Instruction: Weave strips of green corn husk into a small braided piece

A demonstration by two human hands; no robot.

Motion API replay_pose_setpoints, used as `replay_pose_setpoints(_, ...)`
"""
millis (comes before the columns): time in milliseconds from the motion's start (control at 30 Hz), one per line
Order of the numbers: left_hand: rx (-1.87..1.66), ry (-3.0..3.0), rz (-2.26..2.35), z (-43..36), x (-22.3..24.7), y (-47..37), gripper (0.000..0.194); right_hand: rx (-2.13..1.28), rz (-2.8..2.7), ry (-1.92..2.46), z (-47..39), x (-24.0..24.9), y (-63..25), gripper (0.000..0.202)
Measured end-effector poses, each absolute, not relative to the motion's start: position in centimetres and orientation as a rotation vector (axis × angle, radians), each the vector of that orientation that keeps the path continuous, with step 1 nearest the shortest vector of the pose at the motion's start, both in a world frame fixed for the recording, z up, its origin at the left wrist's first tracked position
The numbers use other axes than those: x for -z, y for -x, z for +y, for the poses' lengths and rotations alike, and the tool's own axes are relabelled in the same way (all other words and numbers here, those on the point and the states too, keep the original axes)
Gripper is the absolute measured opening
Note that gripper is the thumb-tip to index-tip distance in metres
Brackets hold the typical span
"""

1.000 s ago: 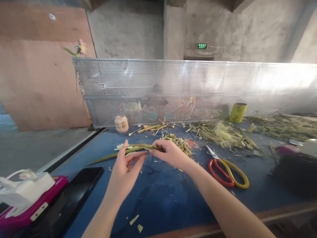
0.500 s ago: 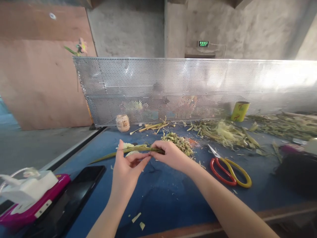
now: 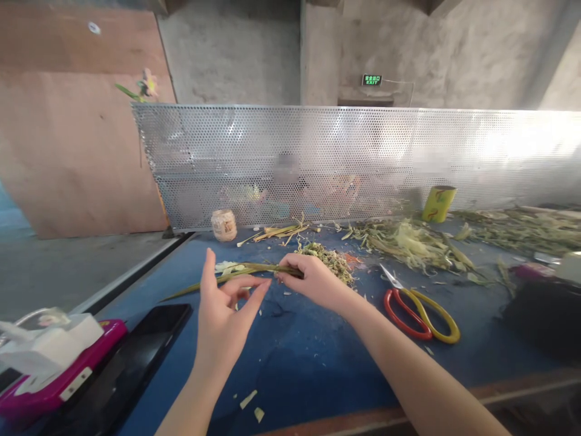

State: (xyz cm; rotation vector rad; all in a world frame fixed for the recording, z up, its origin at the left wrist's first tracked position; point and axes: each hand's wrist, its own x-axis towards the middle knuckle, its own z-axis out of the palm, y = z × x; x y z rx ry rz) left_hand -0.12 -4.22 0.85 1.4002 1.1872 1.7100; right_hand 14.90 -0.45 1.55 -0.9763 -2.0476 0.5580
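Observation:
My right hand (image 3: 313, 278) is closed around one end of a long, narrow green leaf (image 3: 181, 292), which stretches left and tapers to a tip over the blue table (image 3: 290, 363). My left hand (image 3: 224, 303) is just left of it, thumb and index fingertip pressed together below the leaf; whatever is in that pinch, if anything, is too small to make out. Another finger of this hand points up in front of the leaf. Pale petal-like pieces (image 3: 227, 266) lie behind the leaf. Beyond my right hand is a heap of green plant scraps (image 3: 329, 260).
Scissors (image 3: 420, 309) with one red and one yellow handle lie to the right. A black phone (image 3: 131, 363) and a pink power strip (image 3: 82, 369) sit at left. A perforated metal screen (image 3: 290, 163) stands behind a twine roll (image 3: 224, 225), dry stalks (image 3: 281, 231), a yellow tube (image 3: 439, 204) and loose leaves (image 3: 408, 242).
My left hand has shifted slightly left, and its fingertips have come apart from my right hand. The right hand stays almost in place with the leaf.

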Motion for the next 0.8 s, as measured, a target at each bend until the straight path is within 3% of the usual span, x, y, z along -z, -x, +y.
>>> replay_pose_setpoints(200, -1.595, -1.279, 0.886, -4.3, -0.9, 0.2, 0.100, -0.531, -2.060, 0.977, -0.5, -1.5, -14.8, 0.010)
replay_pose_setpoints(433, -1.585, -1.501, 1.148, -4.3, -0.6, -0.1, 0.114, -0.543, -2.034, 0.943, -0.5, -1.8, -14.9, 0.014)
replay_pose_setpoints(633, -1.422, -1.576, 1.009, -4.1, -0.4, 0.5, 0.095, -0.732, -2.069, 0.837, -0.9, -2.3, -15.1, 0.016)
replay_pose_setpoints(800, -1.401, -1.654, 1.050, -3.6, -0.1, 1.2, 0.093, -1.040, -2.062, 0.822, -1.0, -2.5, -15.6, 0.014)
